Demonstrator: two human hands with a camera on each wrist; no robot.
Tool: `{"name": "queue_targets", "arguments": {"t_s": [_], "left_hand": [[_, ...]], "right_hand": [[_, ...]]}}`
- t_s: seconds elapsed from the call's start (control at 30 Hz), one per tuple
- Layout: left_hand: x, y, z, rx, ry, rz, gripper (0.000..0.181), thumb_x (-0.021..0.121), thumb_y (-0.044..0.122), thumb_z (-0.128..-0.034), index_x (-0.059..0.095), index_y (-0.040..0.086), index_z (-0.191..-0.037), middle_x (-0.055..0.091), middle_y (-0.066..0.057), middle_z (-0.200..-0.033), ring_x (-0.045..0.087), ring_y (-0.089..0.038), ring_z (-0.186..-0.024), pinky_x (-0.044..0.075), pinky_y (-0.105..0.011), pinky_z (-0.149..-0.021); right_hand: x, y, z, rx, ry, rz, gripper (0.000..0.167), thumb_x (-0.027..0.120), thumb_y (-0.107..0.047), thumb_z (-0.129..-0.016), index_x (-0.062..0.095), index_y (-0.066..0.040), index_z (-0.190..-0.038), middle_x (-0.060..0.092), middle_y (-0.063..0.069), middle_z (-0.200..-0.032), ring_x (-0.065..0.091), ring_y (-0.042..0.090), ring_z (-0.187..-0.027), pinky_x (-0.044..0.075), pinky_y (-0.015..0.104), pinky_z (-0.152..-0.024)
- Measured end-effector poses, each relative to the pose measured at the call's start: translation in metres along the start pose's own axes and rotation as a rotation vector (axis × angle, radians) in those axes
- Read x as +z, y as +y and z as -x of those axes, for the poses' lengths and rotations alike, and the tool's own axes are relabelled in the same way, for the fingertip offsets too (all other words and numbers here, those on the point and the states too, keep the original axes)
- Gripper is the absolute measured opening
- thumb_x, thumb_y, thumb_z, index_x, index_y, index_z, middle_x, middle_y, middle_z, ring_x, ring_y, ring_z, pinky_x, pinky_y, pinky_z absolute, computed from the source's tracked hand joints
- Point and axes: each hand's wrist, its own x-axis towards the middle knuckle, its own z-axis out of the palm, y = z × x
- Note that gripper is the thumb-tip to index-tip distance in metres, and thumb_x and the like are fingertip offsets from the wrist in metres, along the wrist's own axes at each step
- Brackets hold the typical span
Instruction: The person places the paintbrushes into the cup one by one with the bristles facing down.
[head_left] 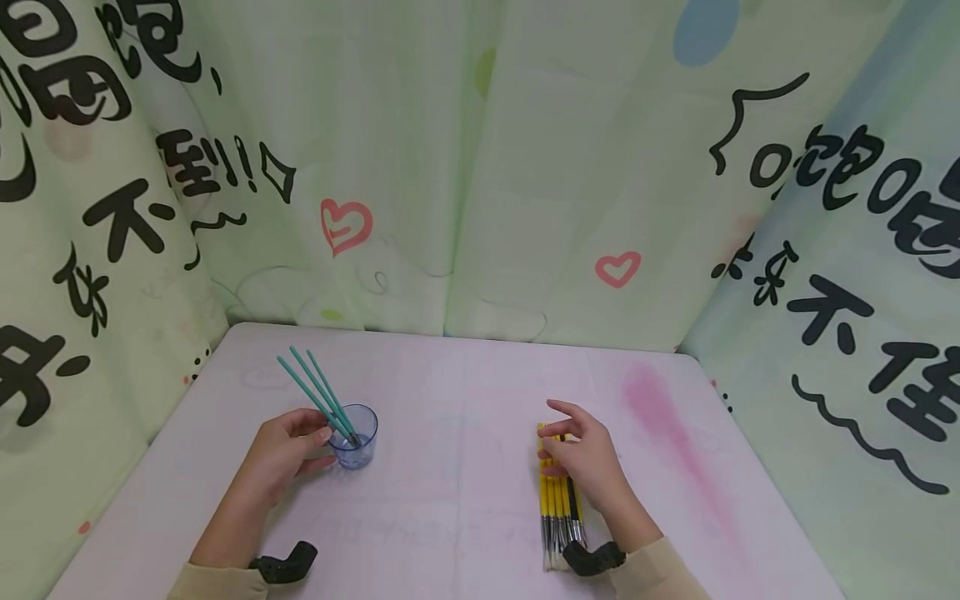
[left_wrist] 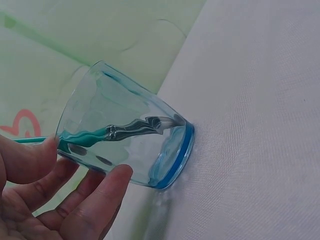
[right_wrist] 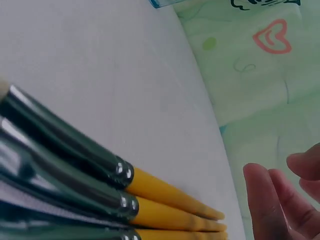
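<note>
"Yellow-handled, metal-ferruled paintbrushes (head_left: 551,500) nearest, on pale woven surface (head_left: 420,517); right hand (head_left: 587,452) above, loosely spread, holding nothing. Handling?"

"Likely light, stiff; grasp mid-handle. Farther: left hand (head_left: 283,446) at see-through blue cup (head_left: 363,454), grip unclear; slim teal-handled brushes (head_left: 315,397) inside."

the cup (head_left: 366,455) is blue, its brushes (head_left: 332,407) teal-handled, the laid brushes (head_left: 557,496) mostly yellow-handled, the curtain (head_left: 510,208) heart-printed green.

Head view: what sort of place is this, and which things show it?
It looks like a curtained-off work corner, perhaps for painting: printed curtains hang around a pale table, where paintbrushes lie side by side and others stand in a clear blue cup.
</note>
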Motion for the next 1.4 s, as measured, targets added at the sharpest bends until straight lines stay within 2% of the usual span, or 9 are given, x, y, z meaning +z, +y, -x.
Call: {"name": "queue_targets", "arguments": {"t_s": [0.5,0.83,1.07,1.27,1.4], "left_hand": [[-0.001,-0.002,-0.001,0.000,-0.004,0.002,0.041,0.063,0.002,-0.1063,0.054,-0.012,-0.144,0.067,-0.017,-0.122,0.071,-0.014,-0.100,0.070,-0.038,-0.086],[-0.001,-0.002,0.000,0.005,-0.009,0.012,0.041,0.063,0.002,-0.1061,0.054,-0.013,-0.143,0.068,-0.016,-0.121,0.070,-0.014,-0.100,0.070,-0.038,-0.086],[-0.001,-0.001,0.000,-0.005,-0.011,0.008,0.041,0.063,0.003,-0.1064,0.054,-0.012,-0.144,0.067,-0.016,-0.122,0.070,-0.014,-0.102,0.070,-0.037,-0.087],[-0.001,-0.001,0.001,-0.004,-0.004,-0.003,0.041,0.063,0.003,-0.1063,0.055,-0.011,-0.143,0.067,-0.018,-0.123,0.070,-0.016,-0.104,0.070,-0.037,-0.087],[0.000,0.000,0.001,-0.006,-0.001,-0.006,0.040,0.062,0.003,-0.1064,0.055,-0.011,-0.143,0.066,-0.018,-0.123,0.070,-0.018,-0.105,0.070,-0.036,-0.087]], "right_hand": [[-0.025,0.008,0.006,0.124,0.074,0.209,0.068,0.075,-0.004,-0.097,0.049,-0.014,-0.159,0.072,0.016,-0.109,0.070,0.023,-0.074,0.069,0.037,-0.065],[-0.038,0.017,0.004,0.166,0.064,0.368,0.066,0.077,-0.005,-0.092,0.054,-0.006,-0.153,0.069,0.011,-0.093,0.065,0.020,-0.065,0.066,0.032,-0.058],[-0.036,0.021,0.002,0.216,0.034,0.429,0.067,0.078,-0.004,-0.087,0.057,-0.005,-0.151,0.067,0.010,-0.087,0.060,0.020,-0.061,0.062,0.028,-0.054],[-0.031,0.022,0.001,0.213,0.045,0.501,0.063,0.080,-0.006,-0.088,0.059,-0.004,-0.147,0.064,0.009,-0.082,0.060,0.020,-0.056,0.058,0.025,-0.052],[-0.029,0.020,0.000,0.213,0.037,0.539,0.060,0.075,-0.003,-0.087,0.060,-0.002,-0.145,0.065,0.009,-0.078,0.060,0.019,-0.051,0.055,0.024,-0.049]]}}
